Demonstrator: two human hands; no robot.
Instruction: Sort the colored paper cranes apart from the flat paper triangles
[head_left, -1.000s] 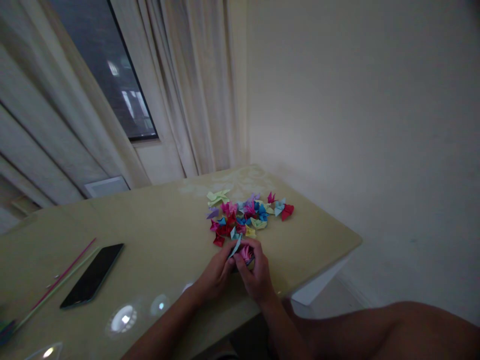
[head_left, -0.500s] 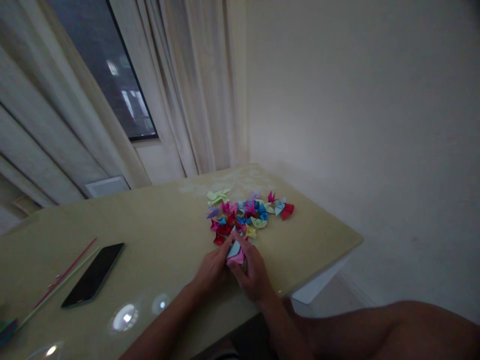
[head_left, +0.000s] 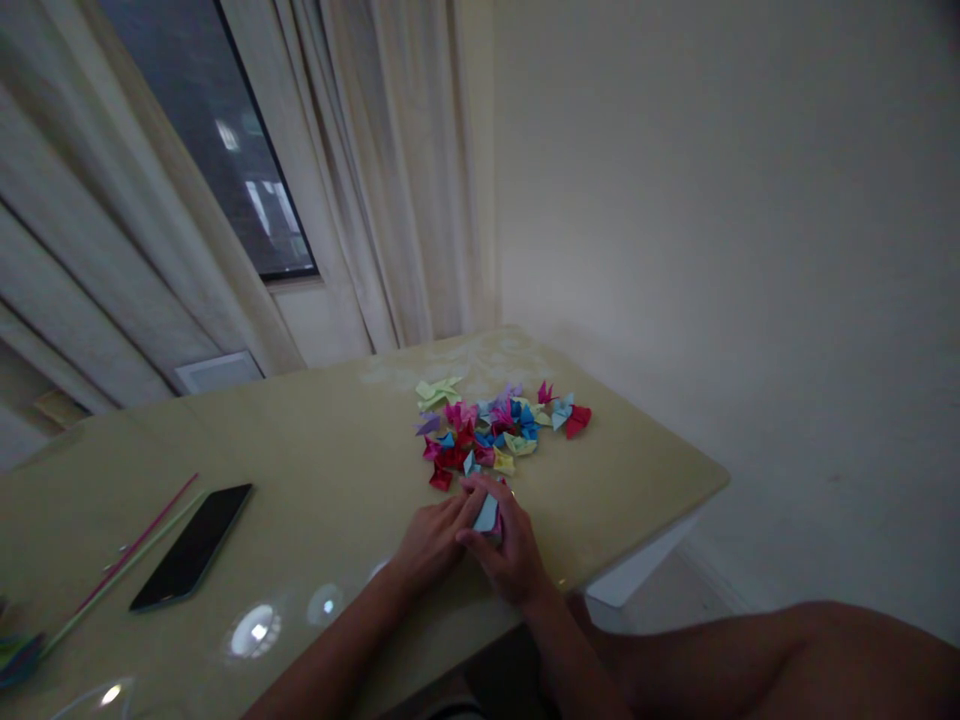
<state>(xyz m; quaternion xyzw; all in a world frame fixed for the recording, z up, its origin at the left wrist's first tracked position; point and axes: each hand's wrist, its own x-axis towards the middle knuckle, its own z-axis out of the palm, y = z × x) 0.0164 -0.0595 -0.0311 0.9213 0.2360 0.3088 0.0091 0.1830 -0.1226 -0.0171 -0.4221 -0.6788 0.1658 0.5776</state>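
Both hands meet near the table's front edge around a small stack of coloured paper (head_left: pixel 488 515), light blue on top with pink below. My right hand (head_left: pixel 515 552) is closed around the stack, thumb on the near side and fingers over the far side. My left hand (head_left: pixel 431 540) is closed against its left side, and its fingertips are partly hidden under the right fingers. Just beyond the fingertips lies a pile of folded paper pieces (head_left: pixel 487 432) in red, pink, blue, purple, yellow and pale green. A light blue folded piece (head_left: pixel 471 464) sits closest to the hands.
A dark phone (head_left: pixel 193 545) lies on the glossy table (head_left: pixel 322 440) to the left. Beside it are a thin pink stick (head_left: pixel 142 540) and a pale green stick (head_left: pixel 124 580). A wall (head_left: pixel 712 250) runs along the right; curtains (head_left: pixel 405 180) hang behind.
The stack has tilted and turned within the hands, showing less pink. The right fingers have drawn in over the left fingertips, uncovering the light blue folded piece beyond.
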